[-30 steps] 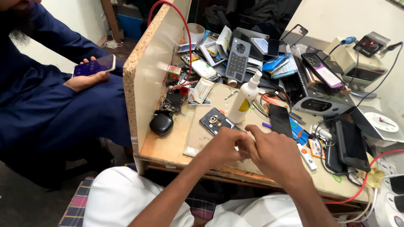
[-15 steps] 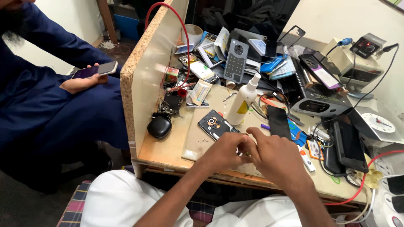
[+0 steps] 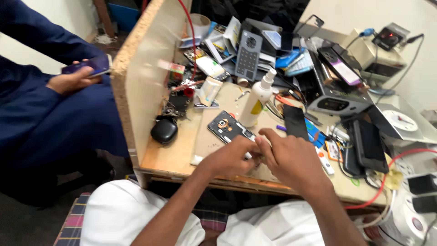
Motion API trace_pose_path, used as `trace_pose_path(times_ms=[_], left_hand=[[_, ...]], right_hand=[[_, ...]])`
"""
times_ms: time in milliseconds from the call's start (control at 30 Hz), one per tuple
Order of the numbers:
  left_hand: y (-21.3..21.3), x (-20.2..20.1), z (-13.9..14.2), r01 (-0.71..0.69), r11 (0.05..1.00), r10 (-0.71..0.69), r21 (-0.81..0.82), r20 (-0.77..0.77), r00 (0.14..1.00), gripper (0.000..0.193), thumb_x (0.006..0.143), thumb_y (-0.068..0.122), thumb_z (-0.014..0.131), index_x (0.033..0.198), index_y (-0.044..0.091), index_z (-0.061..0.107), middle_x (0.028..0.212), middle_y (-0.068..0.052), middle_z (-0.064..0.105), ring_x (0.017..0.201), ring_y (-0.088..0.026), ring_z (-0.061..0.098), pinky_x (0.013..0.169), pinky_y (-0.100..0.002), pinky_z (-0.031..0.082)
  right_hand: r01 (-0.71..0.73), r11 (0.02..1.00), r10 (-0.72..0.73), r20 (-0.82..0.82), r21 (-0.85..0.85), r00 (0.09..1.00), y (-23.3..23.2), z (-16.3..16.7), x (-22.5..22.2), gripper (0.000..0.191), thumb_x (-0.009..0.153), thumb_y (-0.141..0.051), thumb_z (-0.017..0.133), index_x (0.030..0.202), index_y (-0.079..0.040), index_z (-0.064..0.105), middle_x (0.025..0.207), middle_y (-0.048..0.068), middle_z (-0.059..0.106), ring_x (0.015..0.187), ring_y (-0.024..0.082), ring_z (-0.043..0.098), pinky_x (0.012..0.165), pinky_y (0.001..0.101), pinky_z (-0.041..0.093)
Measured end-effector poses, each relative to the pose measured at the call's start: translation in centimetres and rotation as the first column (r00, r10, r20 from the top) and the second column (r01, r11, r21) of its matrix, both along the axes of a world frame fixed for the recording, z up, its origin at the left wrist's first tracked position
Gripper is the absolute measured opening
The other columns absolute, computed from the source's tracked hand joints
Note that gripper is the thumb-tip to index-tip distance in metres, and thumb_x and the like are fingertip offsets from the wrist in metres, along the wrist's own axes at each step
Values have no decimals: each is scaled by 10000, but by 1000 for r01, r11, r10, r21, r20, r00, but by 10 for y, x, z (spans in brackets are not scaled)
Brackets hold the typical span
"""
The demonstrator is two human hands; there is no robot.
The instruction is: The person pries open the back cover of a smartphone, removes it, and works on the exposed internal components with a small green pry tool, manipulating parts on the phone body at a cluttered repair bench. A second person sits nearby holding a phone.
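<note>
My left hand (image 3: pixel 230 158) and my right hand (image 3: pixel 293 160) meet fingertip to fingertip above the front of a wooden workbench (image 3: pixel 175 155). Both pinch a small pale part (image 3: pixel 248 156); what it is cannot be made out. Just beyond the fingertips lies an opened phone (image 3: pixel 226 126), back cover off, dark insides and a round camera ring showing. A white spray bottle (image 3: pixel 257 99) stands upright behind it, and a black phone (image 3: pixel 295 121) lies flat to its right.
A chipboard side wall (image 3: pixel 141 77) bounds the bench on the left, with a black earbud case (image 3: pixel 164 130) beside it. Phones, tools, a calculator-like handset (image 3: pixel 248 55) and cables are piled at the back and right. A person in blue (image 3: pixel 41 114) sits at the left holding a phone.
My hands stay joined at the same spot near the bench front, fingers shifting slightly. The view has swung a little to the left.
</note>
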State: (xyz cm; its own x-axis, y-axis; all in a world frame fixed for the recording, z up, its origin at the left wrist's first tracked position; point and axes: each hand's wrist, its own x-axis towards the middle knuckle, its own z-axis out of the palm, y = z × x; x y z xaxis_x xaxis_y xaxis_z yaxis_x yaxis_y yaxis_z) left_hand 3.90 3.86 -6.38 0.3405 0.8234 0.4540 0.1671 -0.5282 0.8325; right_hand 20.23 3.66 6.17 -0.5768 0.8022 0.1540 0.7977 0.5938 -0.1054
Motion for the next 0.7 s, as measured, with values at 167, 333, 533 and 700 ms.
trace_pose_path(times_ms=[167, 333, 533, 700], left_hand=[[1, 3, 11, -63, 991, 67, -115, 36, 997, 176, 759, 34, 786, 923, -14, 743, 778, -88, 735, 709, -125, 677, 698, -326, 577], [4, -1, 10, -19, 990, 17, -143, -18, 1000, 399, 728, 93, 886, 1081, 23, 714, 871, -75, 718, 781, -155, 657, 721, -309, 553], [4, -21, 5, -17, 990, 26, -140, 63, 998, 325, 812, 19, 753, 1135, 40, 723, 1029, -70, 778, 970, -154, 751, 868, -306, 602], [-10, -17, 12, -144, 988, 152, 51, -217, 964, 305, 767, 1, 759, 1071, 26, 750, 1108, -123, 727, 1095, -290, 669, 961, -390, 529]], right_hand=[[-38, 999, 38, -14, -1, 999, 3, 2, 3, 289, 1012, -368, 497, 1143, -165, 657, 736, 126, 740, 718, 388, 706, 628, 533, 527], [-35, 998, 37, 27, -57, 999, 7, 3, 3, 350, 935, -243, 605, 1279, -180, 589, 831, 132, 746, 800, 378, 710, 692, 530, 522], [-454, 889, 426, -249, -66, 870, 9, 4, 13, 535, 774, -59, 662, 1300, -99, 572, 1038, 184, 673, 947, 386, 659, 761, 490, 514], [-98, 965, 77, -95, -242, 993, 13, 0, 11, 314, 952, -176, 704, 1253, -110, 642, 1010, 150, 725, 925, 350, 695, 799, 470, 521]])
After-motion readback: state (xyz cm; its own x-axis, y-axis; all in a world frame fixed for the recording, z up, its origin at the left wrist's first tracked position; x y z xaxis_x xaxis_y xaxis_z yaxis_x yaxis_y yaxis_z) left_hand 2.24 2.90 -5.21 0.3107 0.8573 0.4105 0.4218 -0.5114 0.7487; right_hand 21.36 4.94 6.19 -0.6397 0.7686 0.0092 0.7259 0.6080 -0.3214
